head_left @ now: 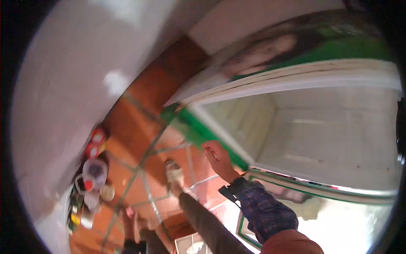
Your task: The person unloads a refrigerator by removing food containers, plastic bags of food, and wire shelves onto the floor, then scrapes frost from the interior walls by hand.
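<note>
"So, what's that big box (321,139) on the right-hand side?"

"Looks like an open cabinet, off-white inside, with a few dark specks, a pale rim and green edging (207,129). A printed panel (334,44) with green on it runs along the far side."

"And the right hand (218,155)?"

"Just beside the green edging, over the orange tiles (127,148), plaid sleeve (264,209) behind it. Its fingers look curled, but I can't tell whether they hold anything."

"The left?"

"Low down, perhaps that blurred hand (130,218); I can't make out its grip."

"What's by the wall?"

"A cluster of containers (95,169), some red, one clear with a red spot, on the floor."
</note>
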A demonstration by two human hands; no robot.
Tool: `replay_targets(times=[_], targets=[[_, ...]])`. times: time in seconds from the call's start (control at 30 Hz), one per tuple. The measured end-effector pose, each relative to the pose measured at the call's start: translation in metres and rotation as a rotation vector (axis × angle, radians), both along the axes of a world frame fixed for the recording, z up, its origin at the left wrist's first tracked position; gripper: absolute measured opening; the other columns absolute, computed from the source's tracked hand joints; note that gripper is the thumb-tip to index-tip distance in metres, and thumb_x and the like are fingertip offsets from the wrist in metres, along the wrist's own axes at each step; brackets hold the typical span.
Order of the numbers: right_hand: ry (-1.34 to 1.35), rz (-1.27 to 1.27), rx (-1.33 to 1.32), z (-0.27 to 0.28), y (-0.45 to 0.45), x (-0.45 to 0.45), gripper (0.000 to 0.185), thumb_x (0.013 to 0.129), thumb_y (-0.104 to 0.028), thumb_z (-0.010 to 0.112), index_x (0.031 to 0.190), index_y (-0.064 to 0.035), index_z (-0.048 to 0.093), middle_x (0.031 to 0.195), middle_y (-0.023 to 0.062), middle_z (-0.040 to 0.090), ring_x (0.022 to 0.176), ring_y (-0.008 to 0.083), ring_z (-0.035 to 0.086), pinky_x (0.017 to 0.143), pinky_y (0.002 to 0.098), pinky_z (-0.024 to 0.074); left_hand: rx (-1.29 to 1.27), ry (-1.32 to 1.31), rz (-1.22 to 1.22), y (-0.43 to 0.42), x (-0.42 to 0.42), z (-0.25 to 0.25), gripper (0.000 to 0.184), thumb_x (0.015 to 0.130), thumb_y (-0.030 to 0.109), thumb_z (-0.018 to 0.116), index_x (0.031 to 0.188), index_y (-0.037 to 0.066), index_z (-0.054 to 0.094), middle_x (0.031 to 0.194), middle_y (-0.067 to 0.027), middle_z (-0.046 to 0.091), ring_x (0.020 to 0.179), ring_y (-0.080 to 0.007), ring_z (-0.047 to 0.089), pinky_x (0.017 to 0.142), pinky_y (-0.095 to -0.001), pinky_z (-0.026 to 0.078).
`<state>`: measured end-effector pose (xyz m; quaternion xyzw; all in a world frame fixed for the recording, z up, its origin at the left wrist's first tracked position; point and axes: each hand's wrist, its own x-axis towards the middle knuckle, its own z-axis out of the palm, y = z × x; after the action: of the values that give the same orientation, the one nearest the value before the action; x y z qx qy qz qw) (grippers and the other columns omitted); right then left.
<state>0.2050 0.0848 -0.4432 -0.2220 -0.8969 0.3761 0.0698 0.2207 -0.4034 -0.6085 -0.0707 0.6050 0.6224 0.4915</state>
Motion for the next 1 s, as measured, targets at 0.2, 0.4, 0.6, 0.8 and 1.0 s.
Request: replay_targets(times=[0.2, 0.4, 0.6, 0.8, 1.0], targets=[[0.081, -0.471, 0.020, 0.061, 0.181, -0.006, 0.028, 0.085, -0.007, 0.060, 0.112, -0.0061, 0.054, 0.100, 0.0021, 0.057, 0.084, 0.0112, 0.055, 0.068, 0.0253, 0.0485, 0.337, 0.264, -0.277, 0.185, 0.075, 0.172, 0.034, 0.076, 0.022, 0.072, 0.106, 0.009, 0.061, 0.101, -0.0149, 0.063, 0.092, -0.0312, 0.061, 0.079, -0.0398, 0.051], [-0.025, -0.023, 1.111, 0.029, 0.379, -0.009, 0.051, 0.076, -0.012, 0.068, 0.122, -0.0029, 0.049, 0.116, 0.0173, 0.053, 0.104, 0.0325, 0.052, 0.092, 0.0410, 0.0424, 0.541, 0.747, -0.373, 0.283, 0.112, 0.249, 0.042, 0.084, 0.033, 0.065, 0.114, 0.006, 0.054, 0.110, -0.0173, 0.053, 0.106, -0.0390, 0.050, 0.084, -0.0501, 0.043], [-0.103, -0.357, 0.867, 0.058, 0.426, -0.062, 0.064, 0.074, -0.020, 0.070, 0.128, -0.0005, 0.043, 0.122, 0.0212, 0.051, 0.116, 0.0396, 0.045, 0.099, 0.0438, 0.0381, 0.401, 0.943, -0.498, 0.305, 0.105, 0.246, 0.035, 0.083, 0.024, 0.065, 0.111, 0.006, 0.054, 0.112, -0.0151, 0.050, 0.112, -0.0366, 0.046, 0.088, -0.0529, 0.037], [0.124, -0.354, 0.700, 0.067, 0.450, -0.125, 0.068, 0.075, -0.030, 0.072, 0.128, 0.0017, 0.042, 0.120, 0.0246, 0.050, 0.112, 0.0422, 0.047, 0.095, 0.0467, 0.0402, 0.333, 0.991, -0.587, 0.326, 0.092, 0.266, 0.034, 0.081, 0.021, 0.068, 0.108, 0.006, 0.054, 0.110, -0.0151, 0.050, 0.110, -0.0355, 0.046, 0.089, -0.0512, 0.035], [0.202, -0.544, 0.601, 0.094, 0.406, -0.139, 0.065, 0.076, -0.033, 0.072, 0.124, 0.0017, 0.045, 0.118, 0.0224, 0.052, 0.110, 0.0425, 0.049, 0.092, 0.0473, 0.0424, 0.344, 1.079, -0.524, 0.334, 0.105, 0.258, 0.033, 0.079, 0.019, 0.070, 0.105, 0.006, 0.054, 0.105, -0.0154, 0.050, 0.105, -0.0347, 0.048, 0.085, -0.0508, 0.037]])
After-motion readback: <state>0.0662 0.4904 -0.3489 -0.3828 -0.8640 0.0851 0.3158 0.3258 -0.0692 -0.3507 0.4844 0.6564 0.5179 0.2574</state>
